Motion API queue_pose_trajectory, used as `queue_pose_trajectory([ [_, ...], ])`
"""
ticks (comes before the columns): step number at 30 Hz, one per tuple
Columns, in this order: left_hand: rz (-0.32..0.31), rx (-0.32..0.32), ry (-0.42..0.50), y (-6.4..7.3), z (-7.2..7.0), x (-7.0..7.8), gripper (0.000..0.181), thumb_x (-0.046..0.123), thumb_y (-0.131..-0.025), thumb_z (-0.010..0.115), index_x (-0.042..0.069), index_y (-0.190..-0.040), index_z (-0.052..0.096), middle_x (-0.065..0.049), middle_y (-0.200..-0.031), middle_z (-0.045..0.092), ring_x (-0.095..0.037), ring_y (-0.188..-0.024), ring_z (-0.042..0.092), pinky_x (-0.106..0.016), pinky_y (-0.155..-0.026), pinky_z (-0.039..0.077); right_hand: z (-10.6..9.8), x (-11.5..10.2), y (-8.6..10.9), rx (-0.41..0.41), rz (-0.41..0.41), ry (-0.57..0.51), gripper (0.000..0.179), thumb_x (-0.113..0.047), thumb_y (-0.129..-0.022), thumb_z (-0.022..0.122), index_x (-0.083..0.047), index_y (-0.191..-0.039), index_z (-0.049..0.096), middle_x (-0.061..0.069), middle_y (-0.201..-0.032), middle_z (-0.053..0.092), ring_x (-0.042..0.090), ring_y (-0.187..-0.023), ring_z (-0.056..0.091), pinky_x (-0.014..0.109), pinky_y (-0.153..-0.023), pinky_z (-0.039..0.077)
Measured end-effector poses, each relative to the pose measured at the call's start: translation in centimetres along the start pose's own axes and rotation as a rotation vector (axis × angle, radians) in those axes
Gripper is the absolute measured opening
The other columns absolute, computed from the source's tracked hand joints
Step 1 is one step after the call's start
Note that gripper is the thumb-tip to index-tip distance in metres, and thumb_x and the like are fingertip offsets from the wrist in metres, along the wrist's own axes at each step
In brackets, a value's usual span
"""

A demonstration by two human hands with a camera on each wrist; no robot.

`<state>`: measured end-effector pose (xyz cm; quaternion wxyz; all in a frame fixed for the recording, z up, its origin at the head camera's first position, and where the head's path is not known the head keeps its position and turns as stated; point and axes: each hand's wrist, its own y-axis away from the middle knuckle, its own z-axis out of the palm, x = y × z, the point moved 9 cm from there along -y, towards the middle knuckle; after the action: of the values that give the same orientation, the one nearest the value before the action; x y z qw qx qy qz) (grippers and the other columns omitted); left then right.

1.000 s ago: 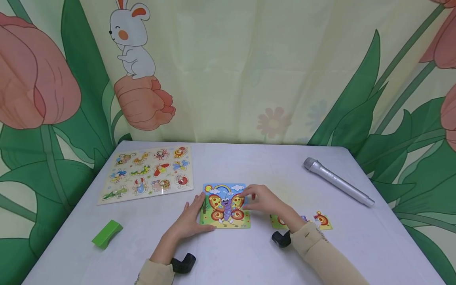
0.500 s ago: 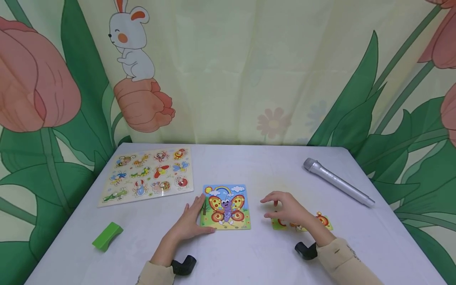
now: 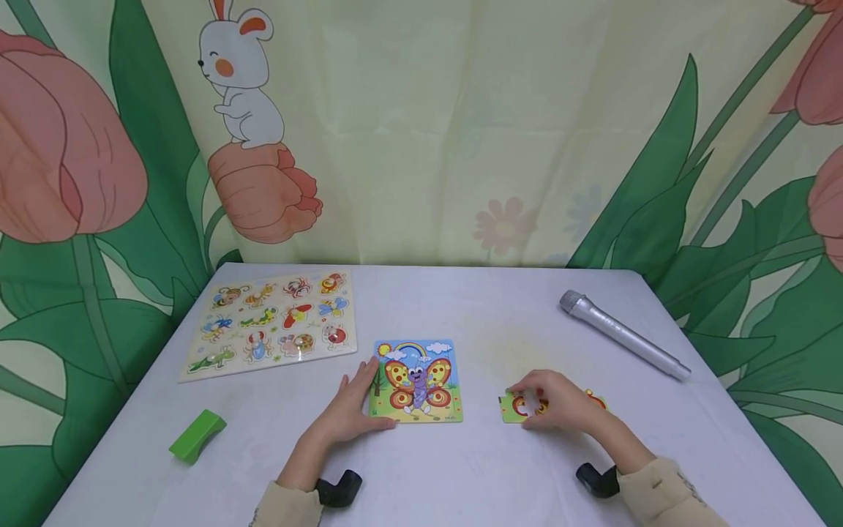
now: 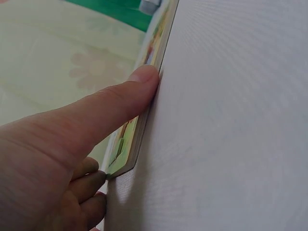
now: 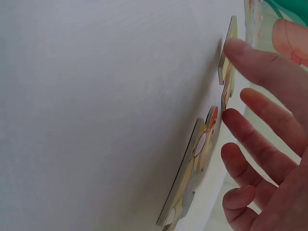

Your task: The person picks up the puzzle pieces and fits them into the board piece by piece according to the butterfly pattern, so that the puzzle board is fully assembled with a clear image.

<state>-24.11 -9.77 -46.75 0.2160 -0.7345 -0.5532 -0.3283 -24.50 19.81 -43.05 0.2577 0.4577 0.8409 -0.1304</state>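
Note:
A square butterfly puzzle (image 3: 418, 380) lies flat on the white table. My left hand (image 3: 352, 402) rests against it, straight fingers along its left edge and the thumb (image 4: 144, 74) pressing its near edge. To the right, my right hand (image 3: 556, 401) is over loose puzzle pieces, its thumb and forefinger spread around the leftmost green and red piece (image 3: 514, 408). In the right wrist view the thumb touches the edge of a piece (image 5: 226, 65), and the other fingers are loosely bent above the pieces. Another piece (image 3: 596, 399) shows partly behind the hand; the rest are hidden.
A large insect picture board (image 3: 273, 322) lies at the back left. A green arched block (image 3: 197, 435) is at the front left. Toward the back right lies a silver microphone (image 3: 622, 333). A printed curtain (image 3: 408, 132) hangs behind the table.
My right hand has left the butterfly puzzle's right edge, moved right and come down over the loose pieces. My left hand has stayed at the puzzle.

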Motion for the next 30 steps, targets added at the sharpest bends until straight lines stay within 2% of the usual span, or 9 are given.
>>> queue_pose_trajectory([
  [8, -0.008, -0.003, -0.006, -0.2, 0.2, -0.3, 0.106, 0.040, -0.067, 0.079, 0.005, -0.146, 0.018, -0.012, -0.150, 0.018, -0.027, -0.139, 0.009, -0.046, -0.112, 0.001, 0.1, 0.2, 0.6, -0.009, 0.017, -0.009, 0.045, -0.011, -0.065, 0.081, -0.005, -0.107, 0.067, -0.003, -0.096, 0.063, 0.011, -0.071, 0.045, 0.019, -0.059, 0.042],
  [17, -0.005, 0.006, 0.002, -0.2, 0.1, -0.1, 0.106, 0.038, -0.067, 0.079, 0.002, -0.145, 0.019, -0.014, -0.149, 0.020, -0.029, -0.138, 0.009, -0.047, -0.111, 0.001, 0.0, -0.1, 0.6, 0.005, 0.029, 0.000, 0.044, -0.008, -0.066, 0.079, -0.004, -0.108, 0.066, -0.004, -0.090, 0.062, 0.011, -0.068, 0.044, 0.019, -0.056, 0.039],
  [30, 0.000, 0.007, 0.001, -0.1, 0.0, -0.1, 0.106, 0.040, -0.066, 0.079, 0.002, -0.145, 0.019, -0.016, -0.149, 0.020, -0.030, -0.138, 0.010, -0.047, -0.111, 0.001, 0.2, -1.8, -0.6, 0.031, -0.008, 0.018, 0.040, -0.009, -0.067, 0.076, -0.008, -0.106, 0.067, -0.007, -0.093, 0.060, 0.013, -0.073, 0.047, 0.021, -0.058, 0.041],
])
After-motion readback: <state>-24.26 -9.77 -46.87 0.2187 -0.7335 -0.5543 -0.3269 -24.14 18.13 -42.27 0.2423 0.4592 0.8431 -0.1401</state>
